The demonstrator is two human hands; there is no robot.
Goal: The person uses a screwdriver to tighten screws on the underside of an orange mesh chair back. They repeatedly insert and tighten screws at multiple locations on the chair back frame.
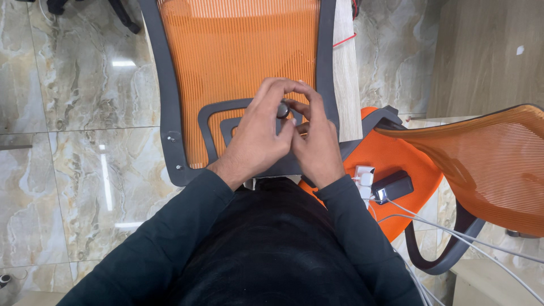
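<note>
An orange mesh chair back [238, 51] with a grey frame lies tilted in front of me. My left hand [258, 136] and my right hand [317, 144] meet over its grey lumbar bracket [218, 116]. A small round dark grey knob [282, 109] sits between the fingertips of both hands, pinched by the left fingers, with the right fingers touching beside it. Both arms wear dark long sleeves.
A second orange chair [487, 164] stands at the right, its seat [408, 164] holding a black box [394, 186], a white charger [364, 178] and white cables [453, 232]. Marble floor tiles [85, 147] spread to the left. A wooden panel [347, 68] runs behind the chair back.
</note>
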